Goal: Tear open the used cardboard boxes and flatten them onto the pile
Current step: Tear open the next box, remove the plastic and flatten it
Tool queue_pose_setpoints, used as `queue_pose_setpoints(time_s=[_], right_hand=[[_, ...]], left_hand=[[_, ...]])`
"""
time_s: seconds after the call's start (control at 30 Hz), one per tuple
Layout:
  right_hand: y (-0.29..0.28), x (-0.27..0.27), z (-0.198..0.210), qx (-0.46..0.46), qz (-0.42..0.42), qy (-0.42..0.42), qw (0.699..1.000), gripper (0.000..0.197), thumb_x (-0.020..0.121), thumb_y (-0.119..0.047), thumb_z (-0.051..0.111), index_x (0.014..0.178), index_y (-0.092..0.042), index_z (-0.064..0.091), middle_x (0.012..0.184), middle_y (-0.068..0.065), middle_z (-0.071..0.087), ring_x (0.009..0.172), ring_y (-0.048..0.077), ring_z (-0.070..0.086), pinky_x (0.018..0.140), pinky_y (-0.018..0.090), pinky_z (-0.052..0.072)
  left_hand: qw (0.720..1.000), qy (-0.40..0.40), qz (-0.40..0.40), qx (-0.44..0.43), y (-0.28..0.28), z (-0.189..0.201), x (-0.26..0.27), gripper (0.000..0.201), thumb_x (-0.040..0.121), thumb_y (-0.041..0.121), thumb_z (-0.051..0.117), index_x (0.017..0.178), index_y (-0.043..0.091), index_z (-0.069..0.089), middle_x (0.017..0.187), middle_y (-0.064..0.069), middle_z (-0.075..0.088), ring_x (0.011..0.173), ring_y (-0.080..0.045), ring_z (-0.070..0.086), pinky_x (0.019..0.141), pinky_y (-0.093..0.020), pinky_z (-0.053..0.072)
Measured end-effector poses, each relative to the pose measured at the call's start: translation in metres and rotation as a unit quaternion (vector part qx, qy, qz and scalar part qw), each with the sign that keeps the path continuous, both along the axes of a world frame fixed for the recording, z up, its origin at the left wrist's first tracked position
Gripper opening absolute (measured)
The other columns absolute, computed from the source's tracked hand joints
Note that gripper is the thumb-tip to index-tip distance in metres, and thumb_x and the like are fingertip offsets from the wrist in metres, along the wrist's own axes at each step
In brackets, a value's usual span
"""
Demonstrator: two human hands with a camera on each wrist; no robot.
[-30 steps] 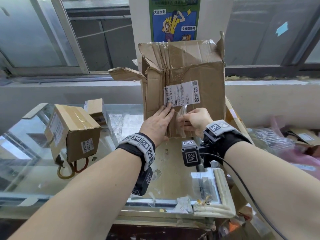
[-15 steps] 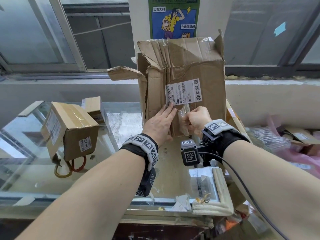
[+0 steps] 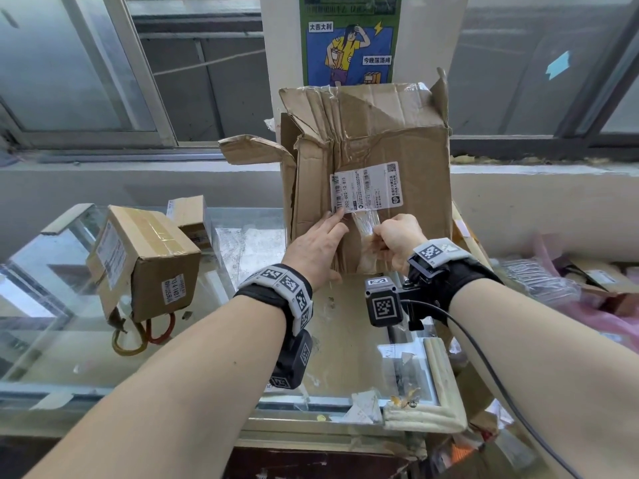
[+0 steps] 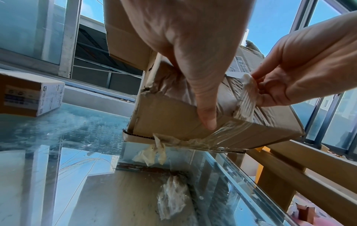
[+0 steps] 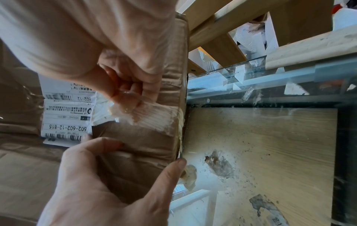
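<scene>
Peeling clear tape (image 3: 363, 225) with the pinching right hand (image 3: 397, 242) while the flat left hand (image 3: 316, 247) braced the upright cardboard box (image 3: 373, 146) on the glass table (image 3: 242, 243) (light, floppy, probably best gripped by its bottom edge).

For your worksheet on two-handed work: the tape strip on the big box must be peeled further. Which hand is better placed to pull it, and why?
The right hand: it already pinches the clear tape below the label, while the left hand lies flat, bracing the box.
</scene>
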State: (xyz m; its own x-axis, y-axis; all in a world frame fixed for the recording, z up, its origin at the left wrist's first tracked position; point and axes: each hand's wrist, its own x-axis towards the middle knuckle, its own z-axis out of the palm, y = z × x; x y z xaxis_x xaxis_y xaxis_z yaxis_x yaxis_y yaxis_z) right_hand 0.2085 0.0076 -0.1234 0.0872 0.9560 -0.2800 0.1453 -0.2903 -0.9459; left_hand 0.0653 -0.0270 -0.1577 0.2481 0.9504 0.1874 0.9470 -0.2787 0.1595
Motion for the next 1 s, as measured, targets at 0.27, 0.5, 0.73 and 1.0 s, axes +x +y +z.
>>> queue_pose_setpoints(time_s=[0.27,0.5,0.73,1.0], right_hand=[[-0.002,0.004,0.009,-0.015,0.046,-0.010,0.999,0.017,0.088,0.010,0.047,0.075,0.001,0.053,0.071,0.016,0.059,0.057,0.022,0.057,0.052,0.031,0.056],[-0.007,0.012,0.017,-0.050,0.105,-0.005,0.993,0.014,0.089,0.007,0.051,0.084,-0.006,0.051,0.075,0.013,0.062,0.066,0.021,0.059,0.082,0.043,0.055],[-0.020,0.021,0.021,-0.061,0.165,0.053,0.983,0.010,0.092,0.008,0.049,0.097,0.002,0.054,0.095,0.026,0.066,0.096,0.038,0.066,0.083,0.046,0.055],[-0.025,0.017,0.029,0.001,0.214,-0.152,0.965,0.016,0.086,0.010,0.058,0.080,0.000,0.069,0.085,0.021,0.069,0.078,0.033,0.070,0.068,0.041,0.060]], left_hand=[[0.984,-0.162,0.053,-0.055,0.004,0.016,0.005,0.044,0.077,0.003,0.063,0.119,0.017,0.061,0.147,-0.005,0.031,0.135,-0.022,0.029,0.112,-0.032,0.029],[0.796,-0.538,0.173,-0.216,0.005,0.047,0.021,0.032,0.095,-0.008,0.038,0.122,-0.004,0.053,0.121,-0.021,0.060,0.113,-0.030,0.059,0.093,-0.034,0.050],[0.658,-0.654,0.215,-0.305,0.004,0.055,0.021,0.023,0.098,0.000,0.040,0.082,0.000,0.056,0.066,-0.012,0.068,0.057,-0.019,0.068,0.057,-0.029,0.058],[0.674,-0.638,0.271,-0.257,0.005,0.044,0.040,0.018,0.088,0.010,0.065,0.072,0.009,0.057,0.038,0.002,0.055,0.029,-0.009,0.051,0.043,-0.021,0.048]])
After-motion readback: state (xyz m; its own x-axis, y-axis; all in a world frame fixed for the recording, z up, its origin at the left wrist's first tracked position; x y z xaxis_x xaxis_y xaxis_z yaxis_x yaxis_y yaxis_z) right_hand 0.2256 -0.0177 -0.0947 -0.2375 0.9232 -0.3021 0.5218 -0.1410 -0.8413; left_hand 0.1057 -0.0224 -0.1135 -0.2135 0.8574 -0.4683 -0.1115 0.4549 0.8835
